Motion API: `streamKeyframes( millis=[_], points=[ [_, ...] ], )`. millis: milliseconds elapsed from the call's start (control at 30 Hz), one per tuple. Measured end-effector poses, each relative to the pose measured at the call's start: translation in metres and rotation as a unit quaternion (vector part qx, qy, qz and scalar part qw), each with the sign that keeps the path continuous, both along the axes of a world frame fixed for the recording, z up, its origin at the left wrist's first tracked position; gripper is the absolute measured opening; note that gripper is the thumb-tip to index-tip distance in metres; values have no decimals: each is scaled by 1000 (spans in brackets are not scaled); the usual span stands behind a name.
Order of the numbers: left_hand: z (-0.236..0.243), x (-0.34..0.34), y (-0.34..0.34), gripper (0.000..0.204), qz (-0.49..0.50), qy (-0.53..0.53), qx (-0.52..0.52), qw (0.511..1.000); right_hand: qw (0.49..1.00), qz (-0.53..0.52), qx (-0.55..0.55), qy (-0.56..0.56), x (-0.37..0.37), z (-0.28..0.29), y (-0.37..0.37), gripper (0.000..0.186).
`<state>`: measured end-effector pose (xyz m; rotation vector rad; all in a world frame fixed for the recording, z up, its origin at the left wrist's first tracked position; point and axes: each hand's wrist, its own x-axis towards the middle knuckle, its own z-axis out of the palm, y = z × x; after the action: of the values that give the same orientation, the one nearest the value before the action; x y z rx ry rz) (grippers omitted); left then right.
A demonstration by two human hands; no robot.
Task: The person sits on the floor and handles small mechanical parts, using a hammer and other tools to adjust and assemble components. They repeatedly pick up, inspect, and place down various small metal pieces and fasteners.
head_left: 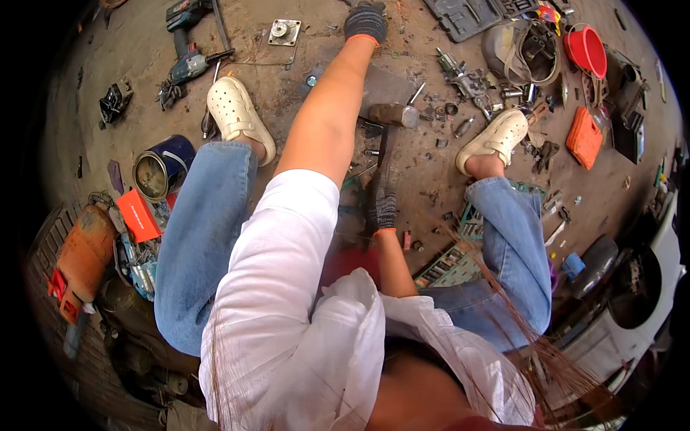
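My right hand (385, 213), in a dark grey knit glove with an orange cuff, is closed round the dark handle of a hammer (394, 115). The hammer's blocky metal head lies farther forward, over a dark flat plate (379, 85) on the ground. My left arm stretches far ahead, and my left hand (365, 25), gloved the same way, is at the upper edge of the view. Its fingers look curled; what they grip is hidden. A square metal plate with a round hub (283, 31) lies to the left of that hand.
At left are a cordless drill (188, 61), a blue paint can (154, 172) and a red box (139, 215). On the right lie a red bowl (586, 50), an orange case (583, 138) and scattered metal parts. My cream clogs (237, 108) flank the work area.
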<state>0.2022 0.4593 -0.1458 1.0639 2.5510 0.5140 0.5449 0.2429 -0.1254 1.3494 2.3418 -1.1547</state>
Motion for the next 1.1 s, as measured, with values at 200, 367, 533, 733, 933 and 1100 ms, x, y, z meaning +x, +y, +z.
streamKeyframes(
  millis=[200,367,533,733,933,1100],
  points=[
    [-42,-43,10,23,-18,76,-74,994,990,-103,-60,81,-23,16,-10,60],
    [1,11,-30,28,97,59,250,962,837,-371,-317,249,-10,-18,-16,32],
    [36,104,-124,32,253,-244,182,918,734,-507,-422,159,-37,82,16,35],
    [60,133,-155,36,208,-70,68,973,970,-193,31,143,-8,89,19,27],
    [71,131,-219,31,303,-113,132,937,948,24,268,168,-30,111,67,29],
    [67,148,-280,26,388,-117,184,895,918,-245,-5,310,-63,158,79,21]
  ],
)
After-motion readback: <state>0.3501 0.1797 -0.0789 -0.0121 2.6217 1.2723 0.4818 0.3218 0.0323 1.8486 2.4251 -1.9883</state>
